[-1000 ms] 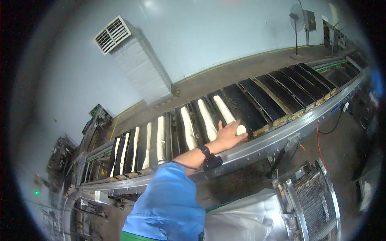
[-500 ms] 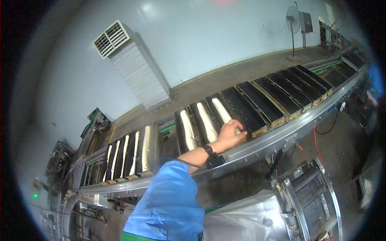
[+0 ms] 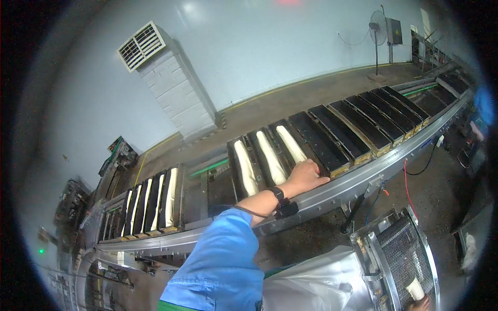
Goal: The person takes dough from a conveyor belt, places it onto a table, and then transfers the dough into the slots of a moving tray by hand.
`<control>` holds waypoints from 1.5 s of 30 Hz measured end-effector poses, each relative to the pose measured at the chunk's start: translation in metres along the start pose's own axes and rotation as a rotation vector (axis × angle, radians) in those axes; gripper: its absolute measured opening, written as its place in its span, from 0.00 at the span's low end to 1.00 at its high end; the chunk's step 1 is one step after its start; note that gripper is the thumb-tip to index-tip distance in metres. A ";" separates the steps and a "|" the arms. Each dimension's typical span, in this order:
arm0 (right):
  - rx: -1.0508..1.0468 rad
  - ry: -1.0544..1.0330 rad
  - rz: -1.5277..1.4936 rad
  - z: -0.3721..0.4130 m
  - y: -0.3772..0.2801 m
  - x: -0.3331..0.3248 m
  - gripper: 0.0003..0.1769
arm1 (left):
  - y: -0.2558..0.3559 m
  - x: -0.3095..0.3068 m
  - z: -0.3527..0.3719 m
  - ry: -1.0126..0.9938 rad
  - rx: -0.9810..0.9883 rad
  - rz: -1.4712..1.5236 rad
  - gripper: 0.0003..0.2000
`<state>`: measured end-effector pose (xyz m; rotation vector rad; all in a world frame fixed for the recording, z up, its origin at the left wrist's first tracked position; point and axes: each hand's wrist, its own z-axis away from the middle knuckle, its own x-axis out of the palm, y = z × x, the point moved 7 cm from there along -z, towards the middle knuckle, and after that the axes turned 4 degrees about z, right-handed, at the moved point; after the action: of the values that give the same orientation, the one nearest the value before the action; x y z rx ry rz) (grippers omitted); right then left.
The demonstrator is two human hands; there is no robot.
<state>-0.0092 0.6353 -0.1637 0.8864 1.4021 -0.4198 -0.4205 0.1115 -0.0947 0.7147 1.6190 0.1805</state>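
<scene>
My left hand [image 3: 306,177], with a dark band and device at the wrist, bends over the near end of a long white dough strip [image 3: 290,142] in a black tin [image 3: 273,136]. Its fingers are curled down on the dough, the tips partly hidden. Two more dough strips [image 3: 270,155] [image 3: 245,168] lie in the tins just left of it. At the bottom edge, my right hand [image 3: 421,305] shows only in part, closed at the lower end of a dough piece [image 3: 414,288] over a metal mesh belt [image 3: 402,254].
Dark tins [image 3: 363,124] without dough line the conveyor [image 3: 332,192] to the right. Another group of tins with dough [image 3: 170,197] stands at left. Clear plastic sheeting [image 3: 316,282] lies beside the mesh belt. A fan [image 3: 377,28] and a white duct [image 3: 174,88] stand behind.
The tins at left have slid further left along the conveyor. My left hand has shifted slightly right and lower at the tin's near end. My right hand and more dough have appeared at the bottom.
</scene>
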 end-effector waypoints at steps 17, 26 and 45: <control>-0.056 0.065 -0.423 -0.016 -0.099 -0.027 0.23 | -0.022 0.038 -0.065 0.030 0.157 -0.079 0.22; 0.521 0.096 -1.862 0.062 0.053 -0.022 0.24 | -0.013 0.024 -0.062 0.102 0.226 -0.036 0.21; 0.217 0.272 -0.802 0.076 0.086 -0.018 0.30 | -0.027 0.032 -0.100 0.065 0.234 -0.011 0.25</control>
<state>0.1010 0.6287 -0.1277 0.5246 1.9721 -1.1035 -0.5242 0.1350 -0.1157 0.8860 1.7233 0.0058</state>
